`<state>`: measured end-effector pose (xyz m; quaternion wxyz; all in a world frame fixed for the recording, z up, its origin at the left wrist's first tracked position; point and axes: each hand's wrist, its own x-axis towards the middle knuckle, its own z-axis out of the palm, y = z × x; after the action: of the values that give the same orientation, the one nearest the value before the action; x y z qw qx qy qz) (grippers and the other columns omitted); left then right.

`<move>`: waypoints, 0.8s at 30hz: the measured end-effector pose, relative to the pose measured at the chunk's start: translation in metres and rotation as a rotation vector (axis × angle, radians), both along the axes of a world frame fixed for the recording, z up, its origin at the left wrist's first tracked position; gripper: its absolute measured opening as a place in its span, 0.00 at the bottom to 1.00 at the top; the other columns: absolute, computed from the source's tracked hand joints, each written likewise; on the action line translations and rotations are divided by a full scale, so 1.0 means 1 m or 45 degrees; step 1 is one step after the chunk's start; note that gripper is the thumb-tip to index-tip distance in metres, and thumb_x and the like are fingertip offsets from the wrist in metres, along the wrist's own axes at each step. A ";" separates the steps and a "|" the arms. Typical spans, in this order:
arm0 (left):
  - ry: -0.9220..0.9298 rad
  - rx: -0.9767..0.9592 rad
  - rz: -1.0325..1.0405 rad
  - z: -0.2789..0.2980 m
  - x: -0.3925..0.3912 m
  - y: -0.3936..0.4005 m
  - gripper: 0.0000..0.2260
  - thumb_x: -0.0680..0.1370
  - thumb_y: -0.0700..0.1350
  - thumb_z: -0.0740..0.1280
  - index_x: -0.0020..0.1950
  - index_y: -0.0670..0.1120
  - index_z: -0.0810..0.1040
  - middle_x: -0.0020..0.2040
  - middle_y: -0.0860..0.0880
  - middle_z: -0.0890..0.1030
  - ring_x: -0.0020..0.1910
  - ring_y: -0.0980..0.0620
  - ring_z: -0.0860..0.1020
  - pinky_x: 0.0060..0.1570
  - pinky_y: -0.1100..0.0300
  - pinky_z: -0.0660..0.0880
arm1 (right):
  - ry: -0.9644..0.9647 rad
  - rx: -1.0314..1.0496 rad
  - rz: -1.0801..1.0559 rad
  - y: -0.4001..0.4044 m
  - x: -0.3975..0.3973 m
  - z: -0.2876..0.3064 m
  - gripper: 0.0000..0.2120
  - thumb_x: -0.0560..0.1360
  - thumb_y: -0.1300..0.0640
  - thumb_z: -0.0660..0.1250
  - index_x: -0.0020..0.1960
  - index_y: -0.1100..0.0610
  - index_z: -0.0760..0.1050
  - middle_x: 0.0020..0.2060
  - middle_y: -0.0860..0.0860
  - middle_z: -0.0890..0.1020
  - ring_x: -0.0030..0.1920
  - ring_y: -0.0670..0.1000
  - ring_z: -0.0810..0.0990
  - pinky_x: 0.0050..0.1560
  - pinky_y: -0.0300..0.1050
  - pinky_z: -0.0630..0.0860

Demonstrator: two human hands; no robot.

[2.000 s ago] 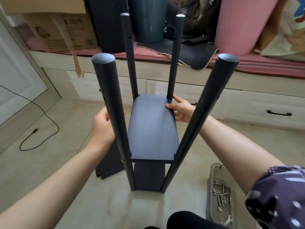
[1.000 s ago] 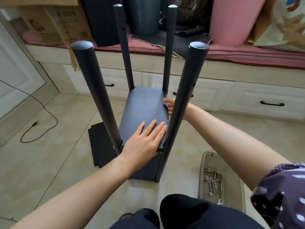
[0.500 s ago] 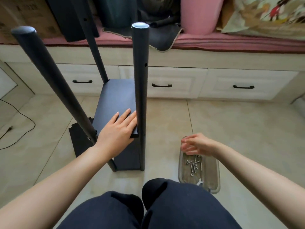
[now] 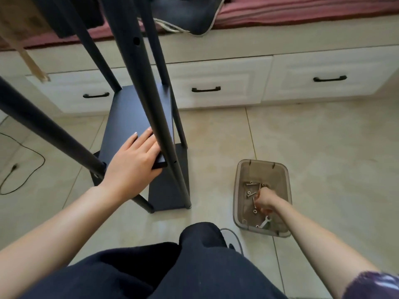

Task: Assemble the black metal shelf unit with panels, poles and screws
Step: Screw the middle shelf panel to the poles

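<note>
My left hand [image 4: 131, 164] is lying flat on the near end of the upper black panel [image 4: 133, 117], fingers [image 4: 142, 140] straight and together, pressing down, with the fingertips right up against the near-right pole [image 4: 149, 100]. That pole runs up past my hand and out of the top of the shot, and you can see a screw hole in it higher up. Just off my wrist on the left the near-left pole [image 4: 49, 134] slants away toward the edge of view, and past my fingertips the two far poles [image 4: 101, 59] come up from the back corners of the panel. Under my palm is the lower panel [image 4: 168, 190], sitting at floor level between the pole feet. My right hand [image 4: 264, 202] is down inside the clear plastic tub [image 4: 282, 182] off to the right, well apart from the shelf, fingers curled in among the loose screws [image 4: 250, 189]. It looks like I'm pinching one, but honestly I can't tell for sure since my hand covers it. A little silver wrench [image 4: 265, 222] lies in the tub just on the near side of that hand. Further out there are white drawers [image 4: 218, 87] with black handles behind the shelf, a black cable [image 4: 23, 171] on the tile floor [image 4: 323, 137] way off to the left, and my dark trousers [image 4: 172, 266] at the bottom.
</note>
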<state>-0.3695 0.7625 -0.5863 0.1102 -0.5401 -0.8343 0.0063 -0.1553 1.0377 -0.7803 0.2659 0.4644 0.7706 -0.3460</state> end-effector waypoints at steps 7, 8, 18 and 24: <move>0.018 0.039 -0.002 -0.002 0.001 0.001 0.31 0.75 0.49 0.69 0.77 0.42 0.68 0.76 0.44 0.69 0.77 0.43 0.65 0.74 0.45 0.61 | -0.054 0.135 0.110 -0.008 -0.003 -0.024 0.09 0.79 0.59 0.64 0.56 0.62 0.76 0.55 0.60 0.82 0.54 0.60 0.83 0.51 0.49 0.80; 0.013 0.044 -0.001 -0.002 0.001 0.000 0.31 0.75 0.49 0.69 0.77 0.42 0.68 0.76 0.44 0.69 0.77 0.43 0.65 0.74 0.45 0.62 | -0.063 0.171 0.124 -0.011 -0.004 -0.027 0.10 0.79 0.58 0.62 0.58 0.61 0.75 0.57 0.59 0.81 0.55 0.59 0.82 0.54 0.51 0.79; 0.000 0.074 0.007 -0.002 0.003 0.000 0.32 0.75 0.47 0.72 0.77 0.43 0.68 0.76 0.44 0.70 0.76 0.43 0.66 0.74 0.46 0.62 | -0.074 0.304 0.135 -0.034 -0.012 -0.038 0.12 0.79 0.62 0.58 0.60 0.59 0.75 0.59 0.59 0.79 0.58 0.60 0.79 0.54 0.51 0.77; -0.032 0.043 0.034 0.000 0.005 0.001 0.31 0.76 0.48 0.73 0.78 0.43 0.67 0.76 0.45 0.69 0.77 0.43 0.65 0.75 0.45 0.63 | 0.159 0.316 -0.011 -0.027 -0.004 -0.017 0.06 0.78 0.61 0.66 0.51 0.64 0.77 0.50 0.62 0.82 0.51 0.61 0.81 0.51 0.53 0.80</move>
<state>-0.3647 0.7631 -0.5868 0.1087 -0.5269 -0.8428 -0.0130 -0.1596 1.0108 -0.7970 0.1565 0.4747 0.8205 -0.2775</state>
